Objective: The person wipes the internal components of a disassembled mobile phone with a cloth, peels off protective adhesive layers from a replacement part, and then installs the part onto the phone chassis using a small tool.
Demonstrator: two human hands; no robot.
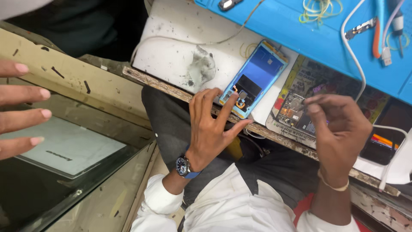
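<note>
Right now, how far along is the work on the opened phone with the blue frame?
Done: the blue-framed smartphone lies with its back cover off and its inner parts showing. In hand: the left hand rests spread fingers on its lower end, and the right hand holds a pinched grip beside it. What it pinches is too small to tell. Left: the phone has no cover on.

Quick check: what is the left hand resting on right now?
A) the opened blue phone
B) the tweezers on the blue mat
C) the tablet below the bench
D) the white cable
A: the left hand has its fingertips on the lower end of the opened blue phone at the bench edge.
</note>
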